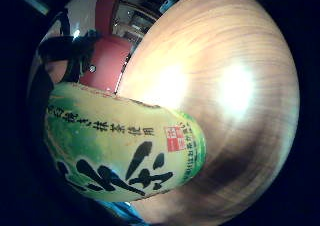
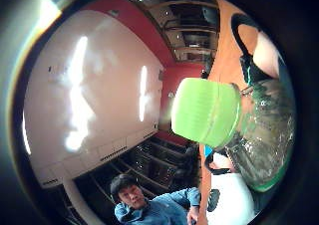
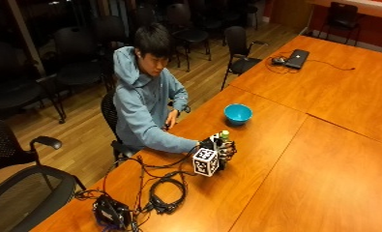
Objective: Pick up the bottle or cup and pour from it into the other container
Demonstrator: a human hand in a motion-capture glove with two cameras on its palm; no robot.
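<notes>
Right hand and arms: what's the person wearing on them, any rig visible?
The right hand wears a black glove; black straps show at the palm views' edges. Both arms are covered to the wrist by the sleeves of a light blue-grey hooded sweatshirt. The other hand is bare, with no glove or rig visible on it.

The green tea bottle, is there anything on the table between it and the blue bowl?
Nothing visible. The right hand grips the bottle upright on the table, and bare tabletop lies between it and the blue bowl.
</notes>
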